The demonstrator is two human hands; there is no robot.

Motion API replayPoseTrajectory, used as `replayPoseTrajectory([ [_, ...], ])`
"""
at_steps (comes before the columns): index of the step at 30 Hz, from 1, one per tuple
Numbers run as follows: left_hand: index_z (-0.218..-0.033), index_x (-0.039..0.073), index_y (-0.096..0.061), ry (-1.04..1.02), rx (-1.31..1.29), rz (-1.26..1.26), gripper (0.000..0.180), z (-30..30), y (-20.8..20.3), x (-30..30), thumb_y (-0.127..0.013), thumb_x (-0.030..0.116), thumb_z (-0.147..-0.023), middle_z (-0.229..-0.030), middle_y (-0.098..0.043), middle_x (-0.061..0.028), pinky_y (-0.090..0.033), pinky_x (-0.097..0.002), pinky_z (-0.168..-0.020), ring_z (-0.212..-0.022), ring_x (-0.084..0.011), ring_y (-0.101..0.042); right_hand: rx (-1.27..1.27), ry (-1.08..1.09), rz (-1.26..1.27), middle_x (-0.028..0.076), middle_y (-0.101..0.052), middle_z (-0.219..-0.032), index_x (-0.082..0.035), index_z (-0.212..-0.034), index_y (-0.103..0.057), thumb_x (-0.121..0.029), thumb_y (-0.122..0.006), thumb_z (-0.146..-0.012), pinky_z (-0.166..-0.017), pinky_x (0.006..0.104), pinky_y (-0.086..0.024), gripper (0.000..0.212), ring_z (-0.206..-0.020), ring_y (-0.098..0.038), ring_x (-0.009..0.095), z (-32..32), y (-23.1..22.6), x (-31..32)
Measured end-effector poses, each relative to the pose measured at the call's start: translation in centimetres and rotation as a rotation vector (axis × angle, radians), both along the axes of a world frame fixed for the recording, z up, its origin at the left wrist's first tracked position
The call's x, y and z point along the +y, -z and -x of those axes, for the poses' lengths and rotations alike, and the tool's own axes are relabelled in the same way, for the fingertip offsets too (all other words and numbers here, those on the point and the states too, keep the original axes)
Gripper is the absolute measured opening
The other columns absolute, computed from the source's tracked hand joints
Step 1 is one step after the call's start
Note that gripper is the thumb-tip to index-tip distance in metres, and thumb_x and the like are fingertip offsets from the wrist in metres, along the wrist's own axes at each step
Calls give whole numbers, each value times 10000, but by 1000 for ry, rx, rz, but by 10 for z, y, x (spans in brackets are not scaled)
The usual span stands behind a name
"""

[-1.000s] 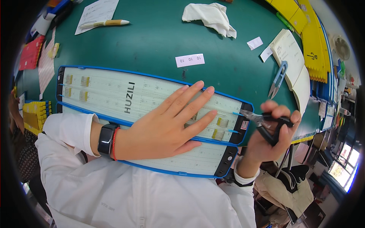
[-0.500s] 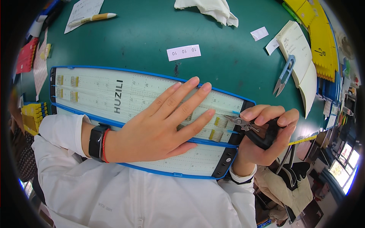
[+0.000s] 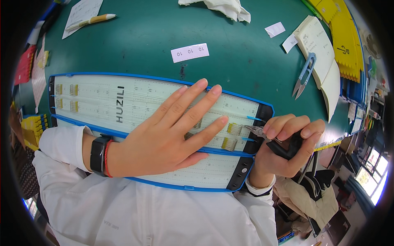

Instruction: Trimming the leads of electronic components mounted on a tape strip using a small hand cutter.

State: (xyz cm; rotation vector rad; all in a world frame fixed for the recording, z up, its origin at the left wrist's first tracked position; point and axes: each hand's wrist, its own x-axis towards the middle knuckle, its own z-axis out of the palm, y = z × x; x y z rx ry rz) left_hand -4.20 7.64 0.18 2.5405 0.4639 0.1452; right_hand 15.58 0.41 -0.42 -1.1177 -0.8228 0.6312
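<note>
A long, flat blue-rimmed case (image 3: pixel 102 112) with white ruled panels lies in front of me, its lid folded open toward my body; it looks like a fishing-rig box. Fine lines run lengthwise over the panel, between gold wire coils (image 3: pixel 234 128) near both ends. Across its right half lies my left hand (image 3: pixel 168 135), palm down, fingers spread, hiding part of the coils. At the right end, my right hand (image 3: pixel 289 164) grips small black-handled pliers (image 3: pixel 285 151). Their metal jaws are beside the upper right coil; whether they pinch a line is too small to tell.
Beyond the case, the green table (image 3: pixel 135 45) bears a printed label strip (image 3: pixel 190 53), a white cloth (image 3: pixel 221 8) and a pen (image 3: pixel 96 20) on paper. Blue thread snips (image 3: pixel 304 77) rest by an open notebook (image 3: pixel 318 45) at right. Yellow card sheets (image 3: pixel 347 45) lie farther right.
The whole view has shifted slightly, with the table things sliding left. My right fingers now cover more of the pliers' joint. My left hand stays flat on the case.
</note>
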Motion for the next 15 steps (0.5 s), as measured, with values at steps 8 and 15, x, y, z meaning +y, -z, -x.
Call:
replayPoseTrajectory([
  [8, -1363, 109, -474, 4, 8, 0, 728, 0, -1, 0, -704, 333, -709, -1452, -292, -294, -330, -561, -1048, -1324, -481, -303, 0, -16, -1, 53, -399, -629, -114, -889, -320, -262, -243, -1022, -479, 287, -409, 213, -498, -449, 155, 0, -1, 1],
  [15, -1359, 106, -479, 2, -1, -2, 722, 0, 0, 0, -701, 341, -714, -1453, -293, -294, -336, -551, -1046, -1327, -480, -303, 98, -31, -36, 116, -445, -619, -79, -889, -310, -266, -261, -1026, -489, 322, -466, 238, -462, -483, 218, -6, 5, -1],
])
